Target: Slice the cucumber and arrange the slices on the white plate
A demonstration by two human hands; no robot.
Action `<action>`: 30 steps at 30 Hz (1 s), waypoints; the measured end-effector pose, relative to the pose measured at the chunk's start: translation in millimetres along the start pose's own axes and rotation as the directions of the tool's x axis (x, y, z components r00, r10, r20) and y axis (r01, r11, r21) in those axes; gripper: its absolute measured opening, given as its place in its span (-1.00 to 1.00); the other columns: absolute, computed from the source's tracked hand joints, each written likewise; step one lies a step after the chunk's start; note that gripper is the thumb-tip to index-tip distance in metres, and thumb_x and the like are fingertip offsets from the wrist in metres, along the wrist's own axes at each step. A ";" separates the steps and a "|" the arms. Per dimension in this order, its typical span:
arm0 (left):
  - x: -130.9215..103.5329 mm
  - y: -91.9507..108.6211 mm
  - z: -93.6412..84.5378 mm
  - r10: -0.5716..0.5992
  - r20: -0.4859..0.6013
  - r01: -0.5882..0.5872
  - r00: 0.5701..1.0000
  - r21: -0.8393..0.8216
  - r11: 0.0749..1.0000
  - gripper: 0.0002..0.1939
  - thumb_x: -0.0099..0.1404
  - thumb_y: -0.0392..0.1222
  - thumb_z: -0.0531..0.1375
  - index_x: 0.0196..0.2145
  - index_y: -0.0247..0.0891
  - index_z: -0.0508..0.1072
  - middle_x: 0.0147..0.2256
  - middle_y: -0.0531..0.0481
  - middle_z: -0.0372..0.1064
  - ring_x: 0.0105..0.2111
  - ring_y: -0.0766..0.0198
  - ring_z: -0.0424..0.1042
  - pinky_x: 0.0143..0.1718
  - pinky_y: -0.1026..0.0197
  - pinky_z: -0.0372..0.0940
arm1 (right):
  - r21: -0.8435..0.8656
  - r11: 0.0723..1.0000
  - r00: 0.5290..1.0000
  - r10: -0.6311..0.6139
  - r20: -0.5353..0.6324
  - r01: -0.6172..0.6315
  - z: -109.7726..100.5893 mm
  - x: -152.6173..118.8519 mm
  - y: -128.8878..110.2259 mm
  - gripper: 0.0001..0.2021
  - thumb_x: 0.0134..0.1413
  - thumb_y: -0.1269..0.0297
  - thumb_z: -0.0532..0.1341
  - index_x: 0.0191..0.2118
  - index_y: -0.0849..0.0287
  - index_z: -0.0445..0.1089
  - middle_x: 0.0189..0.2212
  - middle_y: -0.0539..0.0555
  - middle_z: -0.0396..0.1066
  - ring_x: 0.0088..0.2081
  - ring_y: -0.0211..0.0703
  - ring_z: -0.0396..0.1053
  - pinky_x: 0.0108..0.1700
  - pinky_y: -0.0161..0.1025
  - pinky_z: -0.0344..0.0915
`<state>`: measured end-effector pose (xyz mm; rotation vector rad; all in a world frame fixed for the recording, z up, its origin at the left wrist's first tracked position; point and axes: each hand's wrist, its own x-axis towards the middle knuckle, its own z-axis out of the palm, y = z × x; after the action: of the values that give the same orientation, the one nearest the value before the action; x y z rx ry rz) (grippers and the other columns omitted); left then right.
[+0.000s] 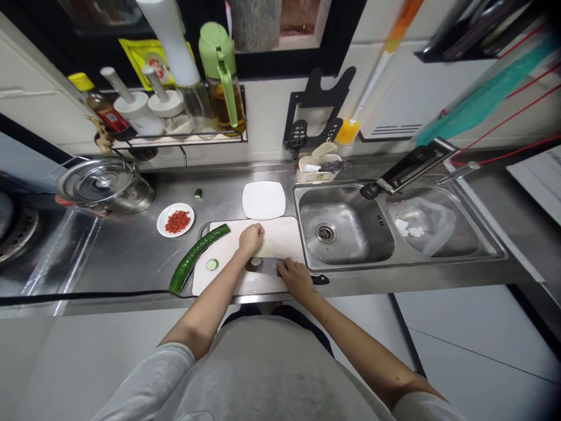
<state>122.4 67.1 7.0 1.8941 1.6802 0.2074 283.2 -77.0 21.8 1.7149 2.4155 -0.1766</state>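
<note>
On the white rectangular cutting board (280,234) beside the steel sink (350,231), a short cucumber piece (256,261) is being steadied by the curled left hand (251,238) for slicing while a broad steel knife (267,266) is being gripped in the closed right hand (297,278).

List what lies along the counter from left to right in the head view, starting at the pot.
Steel pot → small plate of red bits → long cucumber → loose cucumber slice → left hand on the cutting board → right hand on the knife → sink basin → plastic bag.
</note>
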 end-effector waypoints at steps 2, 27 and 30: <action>8.5 12.0 5.0 0.116 0.051 -0.111 0.992 -0.103 0.988 -0.87 0.19 -0.33 0.12 -0.29 -0.19 0.42 -0.32 0.01 0.43 -0.31 0.26 0.37 -0.25 0.24 0.21 | 0.008 1.000 1.000 -0.002 0.001 0.002 0.5 0.7 0.8 -0.71 0.30 0.38 -0.02 0.05 0.13 0.30 -0.12 0.21 0.34 -0.25 -0.15 0.31 -0.23 -0.21 0.07; -25.2 -10.2 -18.7 0.161 0.105 -0.153 0.981 -0.080 0.985 -0.64 0.23 0.00 0.19 -0.06 -0.16 0.48 -0.22 -0.07 0.40 -0.19 0.16 0.38 -0.12 0.18 0.23 | 0.014 0.999 0.999 -0.052 0.012 0.052 -3.6 6.9 16.6 -0.72 0.28 0.37 -0.02 0.03 0.15 0.31 -0.13 0.22 0.34 -0.25 -0.13 0.32 -0.22 -0.19 0.11; -56.2 -41.3 -28.7 0.167 0.227 -0.154 0.959 -0.074 0.985 -0.56 0.08 0.06 0.30 -0.08 -0.13 0.49 -0.22 -0.03 0.42 -0.20 0.17 0.39 -0.19 0.22 0.23 | -0.002 0.998 0.997 -0.071 0.015 0.071 -7.4 8.7 19.3 -0.71 0.28 0.37 -0.01 0.04 0.14 0.31 -0.12 0.22 0.33 -0.26 -0.14 0.31 -0.22 -0.19 0.11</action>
<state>62.5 24.4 23.6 1.9323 1.3542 0.0911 298.0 -61.1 27.3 1.6223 2.4659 -0.1942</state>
